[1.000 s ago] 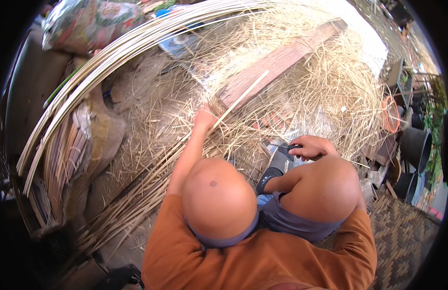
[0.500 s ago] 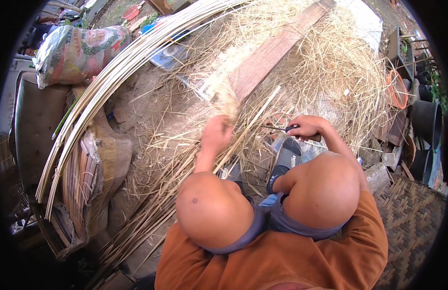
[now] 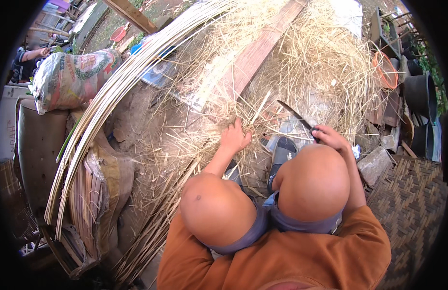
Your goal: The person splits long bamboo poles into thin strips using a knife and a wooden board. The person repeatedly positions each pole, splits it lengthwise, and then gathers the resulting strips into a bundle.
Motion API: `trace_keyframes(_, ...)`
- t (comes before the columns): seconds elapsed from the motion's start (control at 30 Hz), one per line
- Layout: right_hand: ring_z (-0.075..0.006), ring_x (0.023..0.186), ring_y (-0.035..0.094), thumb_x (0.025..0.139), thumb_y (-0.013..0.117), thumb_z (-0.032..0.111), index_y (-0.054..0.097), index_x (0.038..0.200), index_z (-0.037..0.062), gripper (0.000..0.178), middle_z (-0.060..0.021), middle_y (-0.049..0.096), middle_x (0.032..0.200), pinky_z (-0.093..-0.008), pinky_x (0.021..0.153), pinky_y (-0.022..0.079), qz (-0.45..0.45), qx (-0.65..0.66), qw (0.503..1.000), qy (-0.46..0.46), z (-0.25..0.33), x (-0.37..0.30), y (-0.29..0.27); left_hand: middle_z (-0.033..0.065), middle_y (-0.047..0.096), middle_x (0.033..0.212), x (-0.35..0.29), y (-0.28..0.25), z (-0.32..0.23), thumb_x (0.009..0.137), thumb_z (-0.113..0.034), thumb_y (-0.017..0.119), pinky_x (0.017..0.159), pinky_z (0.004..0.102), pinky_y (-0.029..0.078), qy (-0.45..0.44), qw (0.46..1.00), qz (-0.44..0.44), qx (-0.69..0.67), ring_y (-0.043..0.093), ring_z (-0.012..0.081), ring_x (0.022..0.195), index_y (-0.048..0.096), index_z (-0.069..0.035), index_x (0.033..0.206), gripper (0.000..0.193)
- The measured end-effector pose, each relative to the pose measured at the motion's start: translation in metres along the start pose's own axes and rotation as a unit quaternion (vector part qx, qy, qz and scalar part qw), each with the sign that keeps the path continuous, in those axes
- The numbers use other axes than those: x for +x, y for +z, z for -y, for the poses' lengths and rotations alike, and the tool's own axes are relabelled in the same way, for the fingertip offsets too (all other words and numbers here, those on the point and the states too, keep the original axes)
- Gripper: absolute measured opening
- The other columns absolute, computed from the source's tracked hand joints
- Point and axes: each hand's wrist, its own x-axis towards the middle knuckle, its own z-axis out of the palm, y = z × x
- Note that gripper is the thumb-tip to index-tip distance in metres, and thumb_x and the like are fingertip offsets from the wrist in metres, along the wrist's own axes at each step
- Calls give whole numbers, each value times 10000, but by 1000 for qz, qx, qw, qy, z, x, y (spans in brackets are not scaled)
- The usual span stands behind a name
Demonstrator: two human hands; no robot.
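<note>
My right hand [image 3: 332, 137], beside my right knee, is wrapped round the handle of a knife [image 3: 295, 114]. Its long dark blade slants up and away to the left, above the litter on the ground. Reaching past my left knee, my left hand [image 3: 235, 138] has its fingers apart over pale bamboo shavings [image 3: 212, 113], with nothing seen in its grasp. Just beyond it lies the near end of a reddish-brown wooden plank [image 3: 253, 55], partly buried in the shavings. Thin strips [image 3: 158, 217] lie on the ground left of my left knee.
A curved bundle of long pale strips [image 3: 100, 96] arches along the left. Behind it are a stuffed sack [image 3: 76, 79] and wrapped slats [image 3: 91, 179]. An orange basket [image 3: 384, 70] and black pots [image 3: 420, 96] stand at right, near a woven mat [image 3: 408, 203]. Another person [image 3: 25, 63] is at far left.
My left hand has moved right and its fingers have spread. The knife in my right hand has swung so its blade shows at length. The whole view has shifted slightly.
</note>
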Motion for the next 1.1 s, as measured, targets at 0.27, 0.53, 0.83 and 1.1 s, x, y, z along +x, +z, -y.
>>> trace_keyframes(0.27,-136,654,616,1018,580,267,571,1153,5,296,-65,633,846,-297,600,520,-47,84,995,-15,-2,-45,16,241,702,1091,48,5,-3,839,-612,693,850,465,548,-31,973,169,-154,689,357,989,499,40,1401,883)
trace_keyframes(0.53,-137,637,594,1022,578,272,540,1171,39,280,-58,599,827,-300,544,507,-156,320,934,-23,-55,-63,0,61,671,869,44,-104,-38,940,-593,630,631,348,579,-145,795,117,-577,655,191,709,632,19,1132,641)
trace_keyframes(0.83,-110,614,599,1049,525,281,554,1273,56,319,-48,625,843,-268,537,521,-393,353,839,-134,-63,-79,-46,-33,484,542,79,-280,-228,1044,-453,525,406,314,278,332,883,-146,-297,385,98,440,592,-91,652,538)
trace_keyframes(1.1,-117,673,606,1057,504,305,522,1359,33,407,-53,616,863,-266,576,522,-316,300,849,-299,66,-84,-66,197,644,1277,234,-208,-304,990,-595,504,943,436,549,294,920,81,248,667,293,1076,560,13,1361,714)
